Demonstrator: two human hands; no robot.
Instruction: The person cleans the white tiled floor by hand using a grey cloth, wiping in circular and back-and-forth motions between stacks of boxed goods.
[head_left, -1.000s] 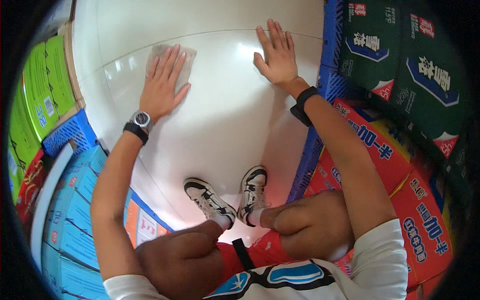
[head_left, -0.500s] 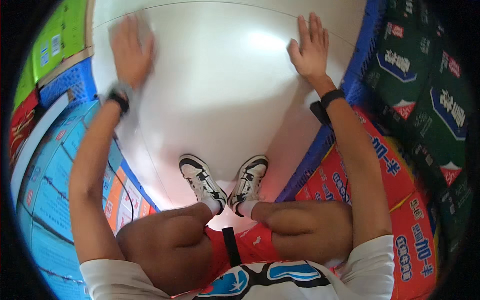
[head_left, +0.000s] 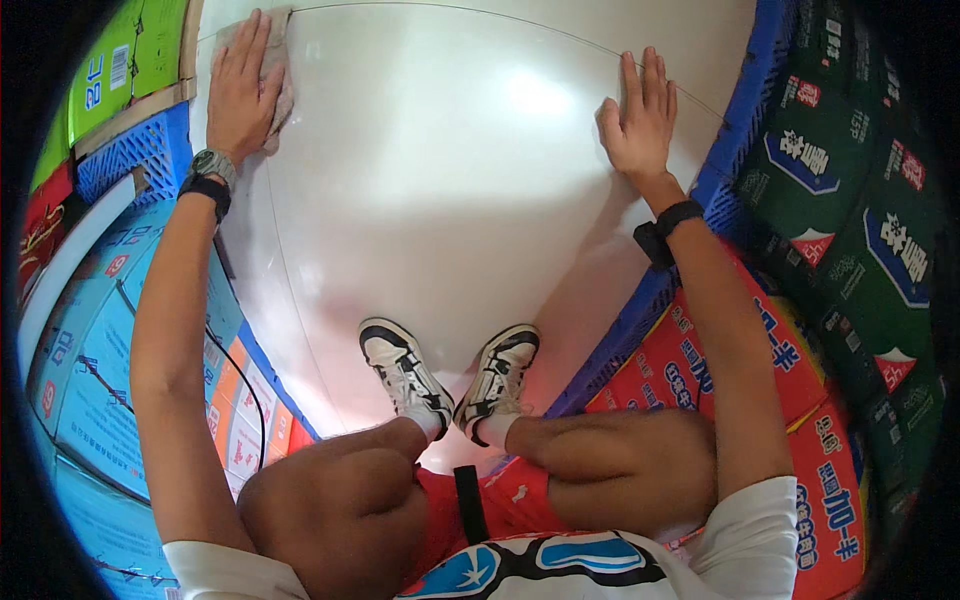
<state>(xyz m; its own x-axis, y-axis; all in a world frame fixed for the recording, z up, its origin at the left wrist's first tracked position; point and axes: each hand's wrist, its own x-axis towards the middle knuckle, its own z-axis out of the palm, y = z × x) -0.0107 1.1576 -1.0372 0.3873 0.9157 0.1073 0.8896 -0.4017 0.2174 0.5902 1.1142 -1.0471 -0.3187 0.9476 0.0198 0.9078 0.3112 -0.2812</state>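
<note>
Pale blue cardboard cartons (head_left: 90, 350) stack at the left, green cardboard boxes (head_left: 120, 60) above them. Red printed cartons (head_left: 720, 370) and dark green cartons (head_left: 850, 200) line the right.

The left hand (head_left: 238, 85) covers most of the cloth (head_left: 282, 75) at the floor's (head_left: 450, 200) far left corner; the lower legs hide behind the knees.

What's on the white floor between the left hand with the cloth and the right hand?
Nothing: in the head view the white floor is bare between the left hand, flat on the cloth, and the right hand.
</note>
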